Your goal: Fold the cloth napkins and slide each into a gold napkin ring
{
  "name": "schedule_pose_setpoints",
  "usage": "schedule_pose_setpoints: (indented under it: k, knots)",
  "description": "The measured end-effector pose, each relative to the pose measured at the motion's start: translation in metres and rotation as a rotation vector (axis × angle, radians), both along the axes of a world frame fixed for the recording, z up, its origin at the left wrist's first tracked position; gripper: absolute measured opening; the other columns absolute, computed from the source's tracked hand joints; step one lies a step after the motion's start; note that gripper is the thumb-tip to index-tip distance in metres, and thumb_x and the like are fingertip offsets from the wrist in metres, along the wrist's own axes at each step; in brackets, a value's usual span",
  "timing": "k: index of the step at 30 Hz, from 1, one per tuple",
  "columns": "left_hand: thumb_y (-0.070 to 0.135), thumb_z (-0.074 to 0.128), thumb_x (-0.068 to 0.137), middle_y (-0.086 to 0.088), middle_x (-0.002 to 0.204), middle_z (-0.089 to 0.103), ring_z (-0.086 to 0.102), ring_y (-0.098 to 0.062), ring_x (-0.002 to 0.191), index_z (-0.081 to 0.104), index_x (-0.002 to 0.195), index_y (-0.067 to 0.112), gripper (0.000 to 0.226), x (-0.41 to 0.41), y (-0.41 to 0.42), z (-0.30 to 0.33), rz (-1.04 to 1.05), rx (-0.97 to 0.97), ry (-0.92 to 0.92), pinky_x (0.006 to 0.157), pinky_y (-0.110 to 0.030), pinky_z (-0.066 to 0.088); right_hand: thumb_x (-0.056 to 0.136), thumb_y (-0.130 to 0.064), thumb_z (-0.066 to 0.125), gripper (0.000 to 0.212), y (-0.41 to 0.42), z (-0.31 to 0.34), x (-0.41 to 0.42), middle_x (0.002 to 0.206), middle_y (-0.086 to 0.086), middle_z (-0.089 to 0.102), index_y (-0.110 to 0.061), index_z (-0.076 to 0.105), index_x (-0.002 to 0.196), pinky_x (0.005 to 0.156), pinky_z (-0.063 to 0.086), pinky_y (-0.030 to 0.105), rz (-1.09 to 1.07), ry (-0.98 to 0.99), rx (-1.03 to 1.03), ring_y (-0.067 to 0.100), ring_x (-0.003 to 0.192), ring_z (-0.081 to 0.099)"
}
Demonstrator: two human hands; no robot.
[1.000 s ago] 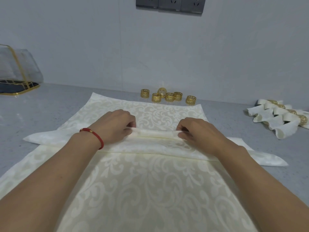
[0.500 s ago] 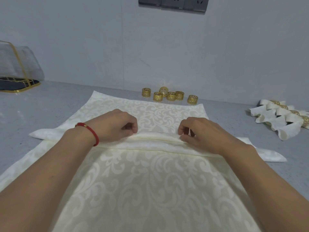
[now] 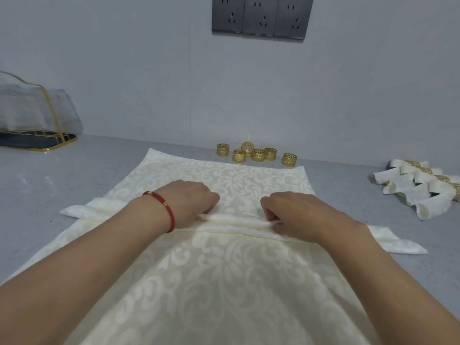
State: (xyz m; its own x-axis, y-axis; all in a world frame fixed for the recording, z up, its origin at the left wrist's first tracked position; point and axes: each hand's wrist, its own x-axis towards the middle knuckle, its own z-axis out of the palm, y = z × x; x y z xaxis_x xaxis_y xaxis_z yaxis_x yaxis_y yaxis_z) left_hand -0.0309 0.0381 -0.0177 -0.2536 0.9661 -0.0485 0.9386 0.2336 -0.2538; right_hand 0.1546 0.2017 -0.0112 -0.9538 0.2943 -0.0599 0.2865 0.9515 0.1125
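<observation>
A cream damask napkin (image 3: 239, 180) lies spread on the grey counter, with pleats gathered across its middle. My left hand (image 3: 191, 200), with a red cord at the wrist, pinches the left part of the top pleat (image 3: 236, 218). My right hand (image 3: 291, 212) pinches the same pleat to the right. The pleated ends stick out past both sides of the cloth. Several gold napkin rings (image 3: 258, 155) stand in a group just beyond the napkin's far edge.
Several folded napkins in gold rings (image 3: 423, 188) lie in a row at the right. A gold-framed stand on a dark tray (image 3: 37, 140) sits at the far left by the wall. Grey sockets (image 3: 261, 17) are on the wall above.
Both hands have drawn a fresh pleat of cloth up and back toward me, raising a new ridge between them. The hands sit slightly nearer to each other.
</observation>
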Motion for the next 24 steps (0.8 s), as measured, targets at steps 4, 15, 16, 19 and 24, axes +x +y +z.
schedule_pose_setpoints:
  k: [4,15,16,19,24]
  knots:
    - [0.006,0.056,0.085,0.007,0.097,0.050,0.053,-0.018,0.091,0.045,0.096,0.025,0.025,0.003,-0.014,0.000,0.055,-0.078,-0.208,0.073,-0.027,0.042,0.096,-0.025,0.058,0.002,0.001,0.009,0.010,0.096,-0.009,0.061,-0.023,0.057,0.095,0.071,0.045,0.026,-0.072,-0.044,-0.267,0.012,0.082,0.056]
    - [0.027,0.041,0.104,0.007,0.099,0.043,0.050,-0.018,0.100,0.058,0.124,0.034,0.028,0.021,-0.030,-0.035,0.147,0.400,-0.168,0.071,-0.031,0.040,0.100,-0.031,0.059,0.009,0.000,-0.037,0.023,0.102,-0.010,0.054,-0.027,0.061,0.107,0.089,0.046,0.032,-0.071,0.332,-0.211,0.011,0.096,0.053]
    - [0.026,0.044,0.103,0.006,0.098,0.041,0.050,-0.018,0.096,0.061,0.122,0.034,0.027,0.021,-0.032,-0.038,0.126,0.435,-0.143,0.068,-0.030,0.039,0.101,-0.032,0.055,0.010,-0.003,-0.039,0.026,0.107,-0.010,0.053,-0.027,0.059,0.108,0.089,0.043,0.034,-0.032,0.344,-0.113,0.013,0.100,0.052]
    - [0.017,0.073,0.084,0.008,0.092,0.053,0.052,-0.017,0.085,0.070,0.105,0.036,0.029,0.021,-0.039,-0.047,0.068,0.457,0.023,0.064,-0.029,0.039,0.103,-0.026,0.051,0.009,-0.014,-0.045,0.035,0.104,-0.006,0.056,-0.021,0.056,0.108,0.078,0.045,0.036,0.090,0.396,0.070,0.019,0.093,0.056]
    - [0.010,0.056,0.090,0.013,0.081,0.053,0.055,-0.012,0.088,0.057,0.090,0.030,0.020,0.037,-0.051,-0.045,0.048,0.362,-0.004,0.093,-0.036,0.039,0.078,-0.006,0.076,0.031,-0.024,-0.054,0.042,0.075,-0.006,0.048,-0.020,0.049,0.084,0.053,0.043,0.033,0.141,0.433,0.312,0.017,0.061,0.046]
